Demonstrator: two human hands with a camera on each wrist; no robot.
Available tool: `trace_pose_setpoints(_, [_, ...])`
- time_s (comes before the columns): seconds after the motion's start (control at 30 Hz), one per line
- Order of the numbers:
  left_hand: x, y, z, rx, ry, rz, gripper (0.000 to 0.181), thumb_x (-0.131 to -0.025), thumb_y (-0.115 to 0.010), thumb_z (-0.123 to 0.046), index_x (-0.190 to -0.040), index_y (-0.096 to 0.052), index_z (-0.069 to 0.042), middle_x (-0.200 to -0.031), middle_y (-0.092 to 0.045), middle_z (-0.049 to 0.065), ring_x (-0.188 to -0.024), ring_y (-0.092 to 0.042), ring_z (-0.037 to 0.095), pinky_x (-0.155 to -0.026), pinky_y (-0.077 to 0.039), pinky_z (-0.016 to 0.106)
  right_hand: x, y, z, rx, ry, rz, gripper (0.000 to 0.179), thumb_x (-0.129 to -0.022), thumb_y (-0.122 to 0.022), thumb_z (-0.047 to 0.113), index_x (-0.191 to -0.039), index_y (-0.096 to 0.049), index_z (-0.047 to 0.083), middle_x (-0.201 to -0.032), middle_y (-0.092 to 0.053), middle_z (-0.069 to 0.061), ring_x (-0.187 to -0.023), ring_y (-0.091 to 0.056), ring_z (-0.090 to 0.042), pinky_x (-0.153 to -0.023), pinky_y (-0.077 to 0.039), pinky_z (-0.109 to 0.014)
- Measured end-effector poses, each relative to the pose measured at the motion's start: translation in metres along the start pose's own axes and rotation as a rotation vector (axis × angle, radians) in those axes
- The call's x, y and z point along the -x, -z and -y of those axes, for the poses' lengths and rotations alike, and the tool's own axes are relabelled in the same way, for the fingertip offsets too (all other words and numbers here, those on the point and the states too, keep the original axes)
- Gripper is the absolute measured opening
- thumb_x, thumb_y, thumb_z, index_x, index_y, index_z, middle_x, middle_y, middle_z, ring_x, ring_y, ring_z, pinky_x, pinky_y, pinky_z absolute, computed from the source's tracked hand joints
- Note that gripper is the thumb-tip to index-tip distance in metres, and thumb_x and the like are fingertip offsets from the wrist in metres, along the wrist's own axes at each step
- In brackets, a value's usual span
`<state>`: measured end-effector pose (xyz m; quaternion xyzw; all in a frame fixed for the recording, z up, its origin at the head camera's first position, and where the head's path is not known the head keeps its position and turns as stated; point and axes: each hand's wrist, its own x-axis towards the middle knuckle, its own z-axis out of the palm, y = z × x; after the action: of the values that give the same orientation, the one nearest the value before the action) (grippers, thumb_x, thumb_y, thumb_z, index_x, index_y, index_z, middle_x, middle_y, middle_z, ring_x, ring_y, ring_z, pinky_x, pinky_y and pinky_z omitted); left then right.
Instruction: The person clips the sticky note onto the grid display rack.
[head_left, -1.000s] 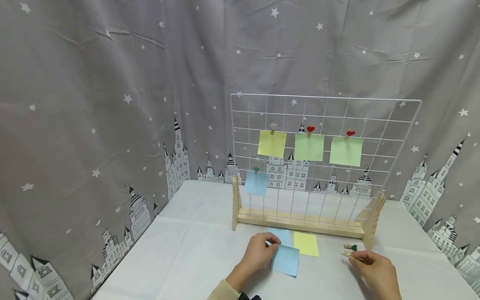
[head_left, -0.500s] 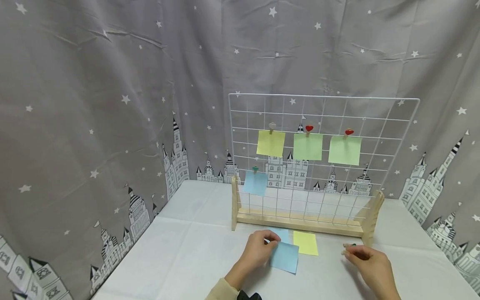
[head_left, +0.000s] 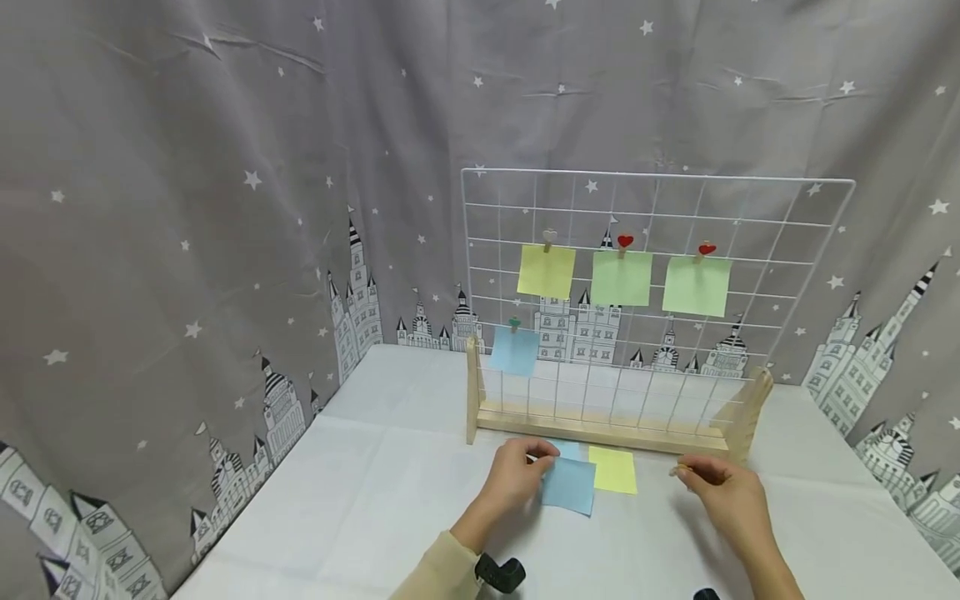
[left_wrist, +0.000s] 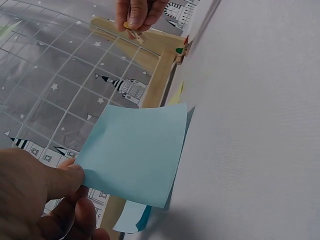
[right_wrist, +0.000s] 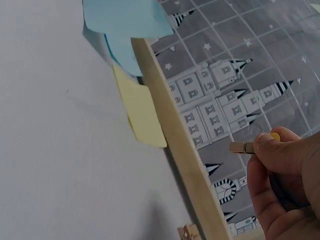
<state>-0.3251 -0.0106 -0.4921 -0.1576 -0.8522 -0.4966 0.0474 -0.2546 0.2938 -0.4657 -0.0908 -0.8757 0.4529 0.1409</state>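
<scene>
My left hand (head_left: 513,473) pinches a blue sticky note (head_left: 568,486) by its edge between thumb and fingers; in the left wrist view the note (left_wrist: 137,150) tilts above the table. My right hand (head_left: 726,493) pinches a small wooden clothespin (right_wrist: 241,147) with a yellow decoration, its tip pointing away from the fingertips. Both hands are in front of a white wire grid (head_left: 660,175) on a wooden stand (head_left: 600,429). Behind the held note lie another blue note (head_left: 566,450) and a yellow sticky note (head_left: 613,470).
Several notes hang clipped on the grid: a yellow one (head_left: 546,271), two green ones (head_left: 621,279) and a blue one (head_left: 515,351). Loose clothespins (left_wrist: 180,54) lie by the stand's right foot. A grey patterned curtain (head_left: 375,125) backs the white tabletop (head_left: 345,467).
My right hand has lifted the clothespin off the table and moved slightly left. The left hand keeps its pinch on the blue note, which has barely moved. The head view has tilted down a little.
</scene>
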Motion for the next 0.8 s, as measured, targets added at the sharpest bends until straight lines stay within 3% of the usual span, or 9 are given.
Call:
trace_pose_setpoints(0.23, [-0.007, 0.008, -0.005, -0.012, -0.002, -0.018, 0.01, -0.095, -0.071, -0.011, -0.098, -0.079, -0.015, -0.095, -0.074, -0.005, -0.089, -0.062, 0.008, -0.08, -0.051, 0.028, -0.009, -0.004, 0.014, -0.026, 0.036, -0.005, 0.03, -0.092, -0.078, 0.01, -0.12, -0.074, 0.0, -0.117, -0.075, -0.018, -0.08, -0.062, 0.01, -0.066, -0.056, -0.017])
trace_pose_setpoints(0.4, [-0.012, 0.012, -0.01, -0.004, 0.0, -0.069, 0.006, -0.094, -0.074, -0.014, -0.096, -0.079, -0.016, -0.09, -0.074, -0.006, -0.089, -0.064, 0.009, -0.08, -0.052, 0.029, -0.013, -0.005, 0.024, 0.012, 0.034, -0.029, 0.025, -0.093, -0.076, 0.011, -0.117, -0.076, 0.004, -0.115, -0.076, -0.018, -0.081, -0.064, 0.002, -0.062, -0.056, -0.022])
trace_pose_setpoints(0.6, [-0.018, 0.015, -0.017, 0.02, -0.001, -0.081, 0.004, -0.093, -0.075, -0.013, -0.094, -0.078, -0.016, -0.091, -0.074, -0.007, -0.088, -0.064, 0.008, -0.08, -0.051, 0.029, -0.018, -0.004, 0.035, 0.022, 0.051, -0.028, 0.027, -0.094, -0.076, 0.015, -0.12, -0.076, 0.006, -0.119, -0.076, -0.016, -0.09, -0.066, 0.0, -0.068, -0.052, -0.015])
trace_pose_setpoints(0.8, [-0.019, 0.016, -0.021, 0.034, -0.002, -0.084, 0.005, -0.094, -0.074, -0.013, -0.095, -0.078, -0.015, -0.091, -0.074, -0.006, -0.088, -0.064, 0.009, -0.078, -0.052, 0.028, -0.02, -0.005, 0.042, 0.022, 0.076, -0.025, 0.029, -0.096, -0.073, 0.013, -0.123, -0.074, 0.005, -0.123, -0.074, -0.018, -0.105, -0.073, -0.023, -0.072, -0.054, -0.013])
